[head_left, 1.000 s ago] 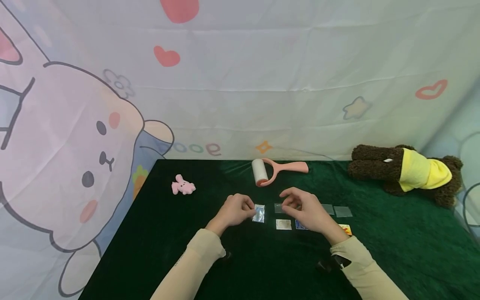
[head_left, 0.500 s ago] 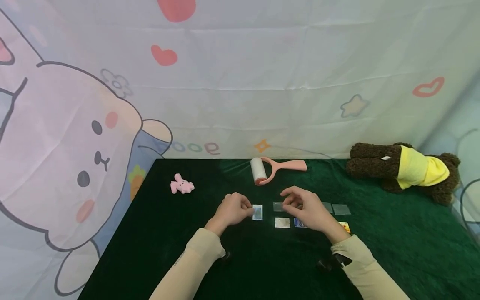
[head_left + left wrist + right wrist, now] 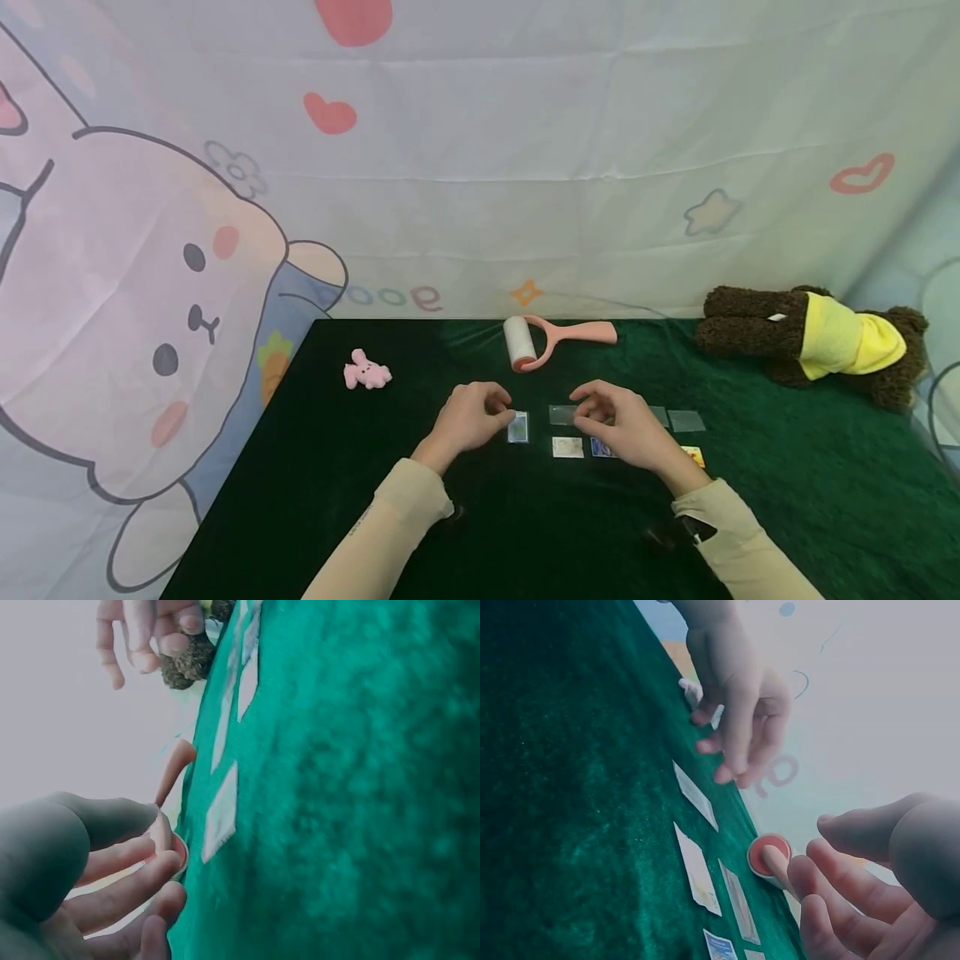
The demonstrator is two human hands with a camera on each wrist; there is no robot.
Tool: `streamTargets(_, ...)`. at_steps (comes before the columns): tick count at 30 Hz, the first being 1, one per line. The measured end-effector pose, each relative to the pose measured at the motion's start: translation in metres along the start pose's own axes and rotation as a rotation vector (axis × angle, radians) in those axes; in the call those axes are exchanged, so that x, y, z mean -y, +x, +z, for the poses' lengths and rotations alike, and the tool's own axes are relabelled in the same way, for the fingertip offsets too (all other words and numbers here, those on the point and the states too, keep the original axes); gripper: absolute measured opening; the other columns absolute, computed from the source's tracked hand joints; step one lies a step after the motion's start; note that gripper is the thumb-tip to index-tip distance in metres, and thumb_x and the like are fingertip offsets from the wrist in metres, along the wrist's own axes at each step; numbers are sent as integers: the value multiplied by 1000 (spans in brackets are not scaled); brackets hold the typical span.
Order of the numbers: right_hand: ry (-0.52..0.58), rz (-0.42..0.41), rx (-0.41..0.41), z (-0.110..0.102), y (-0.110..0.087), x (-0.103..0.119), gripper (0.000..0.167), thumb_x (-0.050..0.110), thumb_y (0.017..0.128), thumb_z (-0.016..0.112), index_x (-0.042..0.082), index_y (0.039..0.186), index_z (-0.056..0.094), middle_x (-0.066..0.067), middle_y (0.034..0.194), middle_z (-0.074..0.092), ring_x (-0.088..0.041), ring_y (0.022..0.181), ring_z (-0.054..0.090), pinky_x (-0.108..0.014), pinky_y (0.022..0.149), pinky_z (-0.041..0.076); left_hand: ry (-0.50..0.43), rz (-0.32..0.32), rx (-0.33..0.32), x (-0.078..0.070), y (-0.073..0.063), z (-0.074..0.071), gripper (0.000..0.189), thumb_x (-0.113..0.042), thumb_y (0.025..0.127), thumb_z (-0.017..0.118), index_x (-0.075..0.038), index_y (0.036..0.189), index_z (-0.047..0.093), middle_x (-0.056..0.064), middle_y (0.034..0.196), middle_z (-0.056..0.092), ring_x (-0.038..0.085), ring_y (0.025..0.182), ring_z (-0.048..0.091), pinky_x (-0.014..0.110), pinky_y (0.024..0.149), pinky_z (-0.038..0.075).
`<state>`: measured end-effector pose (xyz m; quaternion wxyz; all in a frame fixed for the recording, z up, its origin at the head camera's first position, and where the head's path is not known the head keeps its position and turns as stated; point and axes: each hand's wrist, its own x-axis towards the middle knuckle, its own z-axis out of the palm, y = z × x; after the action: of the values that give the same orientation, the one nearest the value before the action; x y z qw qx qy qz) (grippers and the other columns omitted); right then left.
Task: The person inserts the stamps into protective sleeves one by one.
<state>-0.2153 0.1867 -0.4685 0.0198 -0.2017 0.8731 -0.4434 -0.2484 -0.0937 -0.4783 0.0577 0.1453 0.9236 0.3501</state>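
Observation:
A small sleeved card (image 3: 518,427) with a bluish face lies on the green cloth, just right of my left hand (image 3: 467,417). In the left wrist view that hand (image 3: 112,862) holds nothing; its thumb and fingers are loosely bent, apart from the card (image 3: 221,814). My right hand (image 3: 621,423) hovers with relaxed, bent fingers over a row of flat pieces, also holding nothing. Near its fingertips are a clear sleeve (image 3: 561,415) and a pale card (image 3: 567,447). A blue card (image 3: 602,448) is partly covered by this hand.
Further clear sleeves (image 3: 686,421) and a yellow card (image 3: 693,456) lie to the right. Behind the hands sits a pink-handled lint roller (image 3: 573,333). A small pink plush rabbit (image 3: 367,370) is at the left, a brown plush bear (image 3: 810,337) in yellow at the back right.
My left fingertips have come away from the sleeved card's edge, which now lies flat. The right hand has shifted slightly to the right.

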Motion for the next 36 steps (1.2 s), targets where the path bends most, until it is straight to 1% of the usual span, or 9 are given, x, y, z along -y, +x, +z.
streamTargets(3, 25, 28, 4, 1, -1, -3, 28, 10, 101, 70, 5, 127, 65, -2, 101, 73, -16, 86, 68, -35, 77, 54, -67, 64, -18, -1, 1, -1, 27, -27, 100, 74, -11, 122, 74, 2, 114, 74, 14, 86, 64, 34, 76, 56)
streamTargets(5, 43, 52, 7, 2, -1, -4, 28, 11, 101, 70, 4, 127, 65, -3, 102, 73, -16, 87, 68, -37, 78, 54, -119, 99, -18, -2, 2, -1, 29, -27, 101, 73, -10, 124, 73, 4, 119, 73, 15, 88, 65, 33, 75, 56)
streamTargets(9, 77, 94, 19, 3, -4, -6, 28, 11, 101, 70, 3, 128, 65, -5, 104, 73, -18, 90, 68, -38, 79, 54, -179, 133, -12, -4, 2, 0, 32, -28, 101, 72, -9, 127, 72, 3, 123, 73, 16, 92, 66, 32, 73, 56)
streamTargets(15, 119, 142, 1, 7, -5, -8, 27, 10, 100, 70, 3, 126, 66, -7, 105, 73, -19, 91, 69, -38, 79, 55, -197, 163, -18, -9, 6, 3, 33, -28, 101, 72, -9, 128, 72, 3, 125, 73, 18, 95, 68, 33, 75, 57)
streamTargets(18, 138, 172, 5, 10, -6, -8, 27, 11, 100, 70, 3, 126, 66, -8, 108, 73, -20, 92, 69, -37, 79, 55, -202, 177, -19, -11, 9, 5, 32, -27, 101, 72, -9, 127, 72, 3, 125, 73, 18, 96, 68, 33, 77, 57)
streamTargets(22, 165, 203, 7, 14, -9, -7, 29, 10, 100, 70, 2, 127, 65, -12, 113, 73, -21, 93, 69, -38, 77, 56, -196, 190, -17, -13, 12, 7, 31, -26, 101, 73, -10, 127, 73, 2, 125, 73, 17, 97, 68, 32, 79, 58)
streamTargets(27, 216, 239, -17, 20, -8, -5, 31, 7, 100, 69, 1, 130, 62, -16, 115, 72, -22, 90, 70, -38, 74, 57, -204, 200, -11, -15, 15, 11, 30, -25, 100, 74, -11, 127, 73, 1, 124, 73, 15, 97, 68, 33, 81, 58)
streamTargets(32, 246, 267, -10, 28, -9, -5, 34, 6, 98, 70, 1, 130, 61, -15, 115, 71, -21, 84, 69, -37, 70, 57, -213, 209, 8, -17, 19, 15, 30, -22, 99, 75, -10, 127, 73, 0, 122, 75, 15, 98, 68, 34, 84, 57)
streamTargets(36, 217, 267, -18, 34, -10, -5, 31, 7, 96, 72, 2, 126, 64, -12, 112, 71, -20, 83, 67, -36, 70, 57, -211, 227, 19, -18, 22, 19, 30, -20, 98, 76, -9, 126, 73, 0, 120, 75, 16, 99, 68, 35, 87, 57)
